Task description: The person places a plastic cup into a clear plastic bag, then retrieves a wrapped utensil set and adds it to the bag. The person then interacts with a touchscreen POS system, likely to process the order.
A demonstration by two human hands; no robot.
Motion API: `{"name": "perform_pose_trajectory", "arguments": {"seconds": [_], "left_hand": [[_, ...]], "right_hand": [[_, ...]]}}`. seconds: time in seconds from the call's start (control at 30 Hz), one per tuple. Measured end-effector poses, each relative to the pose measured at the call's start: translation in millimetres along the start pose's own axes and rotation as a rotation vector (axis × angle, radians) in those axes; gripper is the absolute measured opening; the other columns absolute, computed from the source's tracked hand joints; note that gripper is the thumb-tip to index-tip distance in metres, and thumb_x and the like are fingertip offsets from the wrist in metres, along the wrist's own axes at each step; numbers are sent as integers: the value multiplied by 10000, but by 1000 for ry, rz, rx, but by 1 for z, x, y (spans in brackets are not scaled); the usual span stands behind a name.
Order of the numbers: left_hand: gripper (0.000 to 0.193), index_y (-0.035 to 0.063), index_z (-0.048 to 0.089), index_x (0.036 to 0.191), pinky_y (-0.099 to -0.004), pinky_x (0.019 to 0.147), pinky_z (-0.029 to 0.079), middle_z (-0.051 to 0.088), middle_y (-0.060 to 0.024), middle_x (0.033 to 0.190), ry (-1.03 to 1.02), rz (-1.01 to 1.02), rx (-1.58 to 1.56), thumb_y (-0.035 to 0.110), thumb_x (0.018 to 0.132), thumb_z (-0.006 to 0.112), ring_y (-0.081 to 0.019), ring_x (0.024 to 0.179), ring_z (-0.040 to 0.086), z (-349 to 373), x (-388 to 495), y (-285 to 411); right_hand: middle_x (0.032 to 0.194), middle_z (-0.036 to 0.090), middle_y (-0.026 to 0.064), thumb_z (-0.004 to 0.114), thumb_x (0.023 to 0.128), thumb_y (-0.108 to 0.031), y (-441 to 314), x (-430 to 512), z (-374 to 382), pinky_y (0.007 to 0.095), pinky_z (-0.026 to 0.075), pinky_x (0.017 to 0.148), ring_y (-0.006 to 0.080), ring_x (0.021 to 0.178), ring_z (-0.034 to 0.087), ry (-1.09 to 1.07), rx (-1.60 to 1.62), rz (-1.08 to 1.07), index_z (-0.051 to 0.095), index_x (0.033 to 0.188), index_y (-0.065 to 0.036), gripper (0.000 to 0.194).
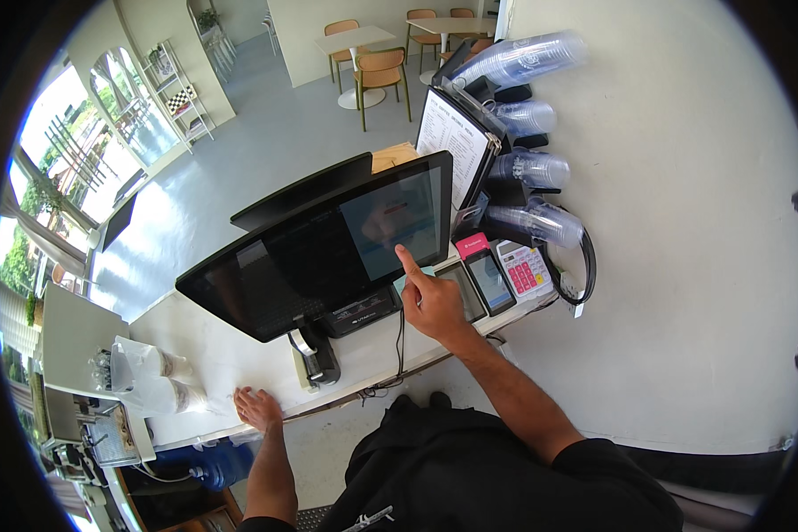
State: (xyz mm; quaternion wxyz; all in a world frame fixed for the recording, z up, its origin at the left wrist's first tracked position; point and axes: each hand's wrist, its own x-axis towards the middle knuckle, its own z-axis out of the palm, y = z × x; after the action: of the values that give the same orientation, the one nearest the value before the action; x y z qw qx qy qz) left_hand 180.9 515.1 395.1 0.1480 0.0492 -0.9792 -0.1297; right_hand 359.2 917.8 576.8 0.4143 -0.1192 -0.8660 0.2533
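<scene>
My right hand is raised in front of the point-of-sale touchscreen, its index finger extended at the lower part of a lit panel; whether the fingertip touches the glass I cannot tell. The other fingers are curled and I see nothing in them. On the white counter rests my left hand, near the front edge, holding nothing that I can see. A black handheld scanner stands between this hand and the screen's base. Right of my right hand lie a smartphone and a pink and white calculator.
Stacked clear plastic cups project from black holders by the wall, beside a clipboard menu. Bagged cups stand at the counter's left. Black cables hang over the front edge. A blue water bottle is below.
</scene>
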Motion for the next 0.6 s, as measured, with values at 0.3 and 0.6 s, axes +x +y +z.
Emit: {"name": "perform_pose_trajectory", "arguments": {"seconds": [0.3,0.6], "left_hand": [[292,128,542,1158,-459,1118,294,517,-102,1376,-1,13,2,198,875,545,-277,1360,418,-1,-1,0],[262,127,545,1128,-448,1133,282,509,-98,1386,1,-6,-8,200,876,535,-265,1377,406,0,0,1]], "right_hand": [[581,567,56,588,794,28,-3,0,0,322,450,477,212,461,559,27,45,42,497,1437,-60,655],[627,549,6,603,911,-57,-15,-70,51,261,380,437,90,468,472,-143,654,586,665,1155,-10,256]]}}
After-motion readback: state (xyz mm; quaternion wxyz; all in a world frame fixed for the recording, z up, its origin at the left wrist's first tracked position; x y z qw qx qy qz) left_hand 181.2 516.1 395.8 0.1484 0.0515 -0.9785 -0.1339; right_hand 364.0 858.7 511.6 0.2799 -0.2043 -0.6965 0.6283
